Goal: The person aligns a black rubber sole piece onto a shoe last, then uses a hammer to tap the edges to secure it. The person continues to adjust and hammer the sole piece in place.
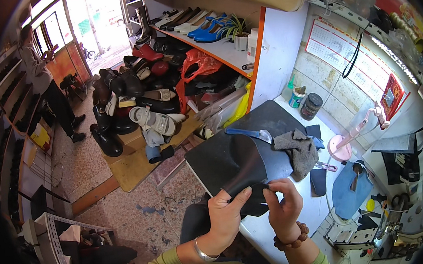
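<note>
My left hand (225, 217) grips a black leather piece (247, 165), its thumb pressed on the folded near edge. Close beside it, my right hand (284, 208) pinches the same edge between thumb and fingers. The leather stretches away from my hands over a black work mat (208, 157), with a smooth bluish-grey stretch (278, 162) on its right; whether that is the same piece I cannot tell. Just beyond the leather lies a blue-handled tool (248, 133). A crumpled grey cloth (298, 152) rests to the right of it.
Shoes lie heaped (137, 88) on the floor ahead, below a shelf (234, 52) of shoes. At right are jars (311, 106), a pink lamp base (339, 148), a blue cloth (350, 193) and a sewing machine (351, 235). A person (48, 81) stands at far left.
</note>
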Tool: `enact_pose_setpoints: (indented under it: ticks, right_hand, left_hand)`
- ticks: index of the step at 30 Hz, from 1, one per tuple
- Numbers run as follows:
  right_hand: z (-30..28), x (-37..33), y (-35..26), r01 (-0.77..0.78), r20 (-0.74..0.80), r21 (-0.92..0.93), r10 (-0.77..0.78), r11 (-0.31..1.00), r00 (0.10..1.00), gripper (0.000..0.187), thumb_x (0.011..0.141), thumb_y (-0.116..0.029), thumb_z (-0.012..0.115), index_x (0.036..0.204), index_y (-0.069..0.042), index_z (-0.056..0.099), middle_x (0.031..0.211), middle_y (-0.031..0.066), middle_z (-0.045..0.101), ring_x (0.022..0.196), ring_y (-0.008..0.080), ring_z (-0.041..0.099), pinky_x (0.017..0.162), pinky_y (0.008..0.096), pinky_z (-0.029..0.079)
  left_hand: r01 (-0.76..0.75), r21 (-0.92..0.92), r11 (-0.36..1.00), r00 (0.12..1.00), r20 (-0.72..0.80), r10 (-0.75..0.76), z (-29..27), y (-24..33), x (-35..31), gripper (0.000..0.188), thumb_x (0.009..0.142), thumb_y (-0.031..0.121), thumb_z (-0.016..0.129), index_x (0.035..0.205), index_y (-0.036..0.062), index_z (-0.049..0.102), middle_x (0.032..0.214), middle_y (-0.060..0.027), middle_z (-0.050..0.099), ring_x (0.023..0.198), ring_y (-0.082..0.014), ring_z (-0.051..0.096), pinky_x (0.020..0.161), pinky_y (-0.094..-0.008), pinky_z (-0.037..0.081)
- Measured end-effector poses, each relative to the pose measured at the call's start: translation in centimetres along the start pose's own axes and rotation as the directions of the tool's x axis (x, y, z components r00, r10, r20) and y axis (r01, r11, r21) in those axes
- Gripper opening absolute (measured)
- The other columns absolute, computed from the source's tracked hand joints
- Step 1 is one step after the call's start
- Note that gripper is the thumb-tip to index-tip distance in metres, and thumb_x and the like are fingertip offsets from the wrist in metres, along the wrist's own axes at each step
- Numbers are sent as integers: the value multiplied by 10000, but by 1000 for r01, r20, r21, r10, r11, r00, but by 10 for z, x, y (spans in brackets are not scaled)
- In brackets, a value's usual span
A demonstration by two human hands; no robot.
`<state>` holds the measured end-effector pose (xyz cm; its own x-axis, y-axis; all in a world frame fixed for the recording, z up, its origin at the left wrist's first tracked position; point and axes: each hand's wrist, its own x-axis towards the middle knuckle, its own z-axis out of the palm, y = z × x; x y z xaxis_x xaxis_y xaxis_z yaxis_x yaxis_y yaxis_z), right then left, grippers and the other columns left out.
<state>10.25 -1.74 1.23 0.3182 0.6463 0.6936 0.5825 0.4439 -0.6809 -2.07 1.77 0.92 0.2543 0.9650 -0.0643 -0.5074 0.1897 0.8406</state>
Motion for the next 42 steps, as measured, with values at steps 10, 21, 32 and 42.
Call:
enact_pose_setpoints:
  ticks: [10, 21, 32, 42]
  right_hand:
    - [-2, 3, 4, -526, 183, 583, 531, 619, 828, 78, 899, -46, 650, 933, -14, 588, 855, -14, 588, 762, 40, 503, 694, 184, 410]
    - [0, 3, 11, -664, 313, 617, 642, 422, 700, 62, 888, -32, 628, 845, -42, 584, 802, -36, 583, 721, 28, 500, 686, 176, 411]
    - [2, 2, 3, -665, 381, 730, 715, 157, 586, 73, 899, -49, 608, 970, -31, 601, 905, 43, 653, 813, 132, 634, 765, 261, 524]
    - [-12, 2, 6, -537, 332, 831, 642, 148, 691, 271, 880, -68, 594, 1133, 30, 585, 1076, 120, 658, 964, 218, 650, 892, 341, 517]
  left_hand:
    - [-41, 70, 997, 997, 70, 36, -8, -6, 1, 244, 875, 57, 684, 1110, -10, 682, 1058, -45, 690, 939, -95, 618, 876, -258, 477]
    - [17, 311, 950, 974, 209, -86, -29, -13, 12, 276, 921, 141, 653, 1165, 12, 656, 1056, -3, 671, 946, -59, 578, 865, -235, 461]
    - [-59, 347, 936, 929, 363, -76, -29, 23, 28, 185, 957, 160, 603, 810, 83, 523, 759, 76, 430, 715, -23, 371, 640, -174, 310]
    - [-277, 638, 718, 834, 531, -151, -20, 51, 38, 205, 829, 79, 728, 985, 4, 617, 782, 51, 495, 750, -44, 466, 695, -205, 410]
